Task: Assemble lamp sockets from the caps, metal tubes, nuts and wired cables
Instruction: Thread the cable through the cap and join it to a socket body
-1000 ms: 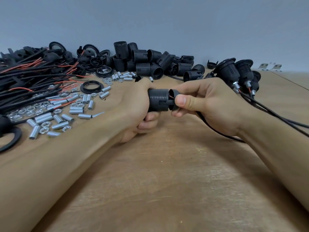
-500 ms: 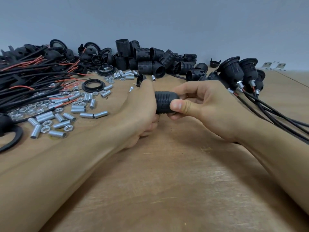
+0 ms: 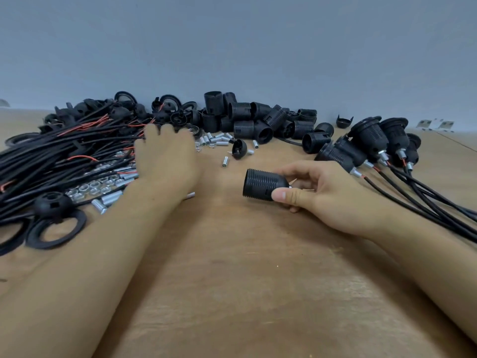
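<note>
My right hand [image 3: 320, 195] grips a black ribbed lamp socket [image 3: 263, 184] between thumb and fingers, holding it sideways just above the wooden table [image 3: 245, 293]. My left hand [image 3: 167, 156] reaches out over the far left, its fingers spread over the bundle of black and red wired cables [image 3: 51, 153] and the scattered metal tubes and nuts [image 3: 103, 187]. Whether its fingertips touch anything is hidden. A loose black cap [image 3: 238, 149] lies between the hands, farther back.
A heap of black threaded socket shells [image 3: 258, 120] lies at the back centre. Several assembled sockets with cables [image 3: 371, 143] lie at the right. Black rings [image 3: 55, 229] and a domed cap [image 3: 53, 204] sit at the near left. More tubes [image 3: 214, 140] lie by the heap.
My left hand has let go of the socket and moved left and away over the cables and tubes. My right hand alone now holds the socket, shifted right.
</note>
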Tool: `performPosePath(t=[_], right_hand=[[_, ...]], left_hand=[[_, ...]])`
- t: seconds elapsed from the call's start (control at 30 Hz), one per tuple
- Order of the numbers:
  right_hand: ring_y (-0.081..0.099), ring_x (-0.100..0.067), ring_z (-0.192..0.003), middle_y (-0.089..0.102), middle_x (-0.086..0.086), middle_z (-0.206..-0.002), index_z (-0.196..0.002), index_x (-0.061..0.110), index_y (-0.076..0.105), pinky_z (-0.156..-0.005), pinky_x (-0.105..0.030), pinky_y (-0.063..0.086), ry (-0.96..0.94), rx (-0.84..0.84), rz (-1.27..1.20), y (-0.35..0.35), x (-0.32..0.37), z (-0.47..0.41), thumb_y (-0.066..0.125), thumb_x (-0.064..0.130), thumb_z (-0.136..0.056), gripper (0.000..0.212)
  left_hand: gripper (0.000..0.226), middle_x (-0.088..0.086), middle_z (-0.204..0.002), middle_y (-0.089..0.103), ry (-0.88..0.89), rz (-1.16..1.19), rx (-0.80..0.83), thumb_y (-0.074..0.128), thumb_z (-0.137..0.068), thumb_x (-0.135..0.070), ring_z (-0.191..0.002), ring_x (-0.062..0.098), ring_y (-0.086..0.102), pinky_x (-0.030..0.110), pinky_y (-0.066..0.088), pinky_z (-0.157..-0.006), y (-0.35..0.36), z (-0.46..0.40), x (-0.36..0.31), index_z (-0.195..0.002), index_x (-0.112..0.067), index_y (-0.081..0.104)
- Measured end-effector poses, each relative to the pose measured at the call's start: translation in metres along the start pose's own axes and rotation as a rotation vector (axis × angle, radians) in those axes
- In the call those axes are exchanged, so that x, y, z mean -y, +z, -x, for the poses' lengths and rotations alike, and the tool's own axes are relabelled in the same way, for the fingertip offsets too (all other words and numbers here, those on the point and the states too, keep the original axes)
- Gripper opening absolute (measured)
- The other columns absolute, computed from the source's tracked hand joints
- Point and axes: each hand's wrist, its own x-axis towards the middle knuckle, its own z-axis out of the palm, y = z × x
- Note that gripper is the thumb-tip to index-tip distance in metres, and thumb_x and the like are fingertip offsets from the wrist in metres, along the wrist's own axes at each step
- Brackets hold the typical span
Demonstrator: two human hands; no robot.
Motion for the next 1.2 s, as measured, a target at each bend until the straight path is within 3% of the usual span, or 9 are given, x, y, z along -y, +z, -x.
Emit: performPosePath(t=[0.07, 0.2, 0.3, 0.4, 0.53, 0.63, 0.8, 1.03, 1.2], right_hand=[[0.06, -0.003, -0.065, 0.069, 0.02, -0.072, -0.107, 0.019, 0.07, -0.066, -0.017, 0.053, -0.005, 0.012, -0.01, 0.001, 0.0, 0.0, 0.071, 0.014, -0.086, 0.021], [0.061, -0.004, -0.065, 0.07, 0.018, -0.074, -0.103, 0.022, 0.069, -0.064, -0.017, 0.054, -0.013, 0.016, -0.064, -0.001, -0.001, -0.001, 0.07, 0.011, -0.086, 0.02], [0.062, -0.006, -0.065, 0.07, 0.014, -0.074, -0.102, 0.025, 0.069, -0.064, -0.019, 0.056, -0.018, -0.006, -0.1, -0.001, -0.003, -0.001, 0.07, 0.011, -0.087, 0.021], [0.064, -0.01, -0.067, 0.072, 0.011, -0.077, -0.1, 0.029, 0.069, -0.063, -0.021, 0.057, -0.023, -0.047, -0.11, -0.003, -0.006, -0.002, 0.07, 0.013, -0.087, 0.021], [0.062, -0.019, -0.063, 0.069, -0.004, -0.076, -0.101, 0.026, 0.07, -0.061, -0.028, 0.057, -0.056, -0.181, -0.148, -0.006, -0.009, -0.004, 0.07, 0.013, -0.088, 0.019], [0.067, -0.021, -0.07, 0.068, -0.007, -0.086, -0.105, 0.02, 0.068, -0.061, -0.03, 0.057, -0.096, -0.276, -0.263, -0.009, -0.01, -0.006, 0.064, 0.004, -0.092, 0.021], [0.073, -0.027, -0.077, 0.072, -0.004, -0.093, -0.108, 0.016, 0.069, -0.065, -0.027, 0.057, -0.083, -0.266, -0.315, -0.014, -0.01, -0.006, 0.064, 0.002, -0.091, 0.023], [0.073, -0.027, -0.079, 0.072, -0.001, -0.095, -0.107, 0.017, 0.067, -0.067, -0.03, 0.059, -0.083, -0.273, -0.224, -0.015, -0.011, -0.007, 0.066, -0.001, -0.09, 0.025], [0.073, -0.026, -0.078, 0.073, -0.003, -0.095, -0.098, 0.025, 0.067, -0.063, -0.023, 0.057, -0.089, -0.263, -0.178, -0.012, -0.011, -0.005, 0.072, 0.0, -0.085, 0.029]], left_hand=[[0.016, 0.02, -0.121, 0.059, -0.071, -0.05, 0.106, 0.055, -0.095, -0.022, -0.121, 0.04, 0.042, 0.046, 0.038, -0.094, 0.004, -0.004, 0.01, -0.103, -0.009, 0.058], [0.016, 0.022, -0.109, 0.063, -0.099, 0.034, 0.063, 0.061, -0.093, -0.018, -0.109, 0.043, 0.053, 0.046, 0.041, -0.089, 0.005, -0.01, 0.014, -0.103, -0.006, 0.063], [0.012, 0.022, -0.124, 0.054, -0.084, 0.021, 0.039, 0.06, -0.092, -0.016, -0.115, 0.045, 0.046, 0.049, 0.037, -0.094, 0.005, -0.012, 0.014, -0.095, -0.005, 0.061], [0.02, 0.023, -0.143, 0.037, -0.04, 0.144, -0.003, 0.056, -0.094, -0.014, -0.124, 0.046, 0.039, 0.05, 0.034, -0.103, 0.004, -0.011, 0.008, -0.106, -0.002, 0.066], [0.012, 0.013, -0.126, 0.058, 0.241, 0.481, -0.227, 0.059, -0.091, -0.014, -0.115, 0.03, 0.054, 0.035, 0.038, -0.096, -0.005, 0.0, -0.012, -0.096, -0.009, 0.068], [0.007, 0.006, -0.115, 0.064, 0.486, 0.748, -0.236, 0.072, -0.082, -0.01, -0.099, 0.014, 0.06, 0.031, 0.05, -0.089, -0.006, 0.023, -0.033, -0.088, -0.011, 0.07], [0.047, 0.003, -0.094, 0.071, 0.286, 1.256, 0.06, 0.083, -0.076, -0.001, -0.079, 0.014, 0.07, 0.025, 0.058, -0.077, 0.0, 0.034, -0.048, -0.112, -0.02, 0.059], [0.024, 0.013, -0.103, 0.076, -0.113, 1.686, 0.302, 0.073, -0.082, 0.001, -0.097, 0.02, 0.073, 0.041, 0.058, -0.09, 0.0, 0.024, -0.048, -0.104, -0.009, 0.072], [0.022, 0.013, -0.099, 0.076, -0.078, 1.852, 0.507, 0.076, -0.069, -0.011, -0.094, 0.024, 0.073, 0.04, 0.06, -0.084, -0.006, 0.028, -0.053, -0.091, -0.009, 0.077]])
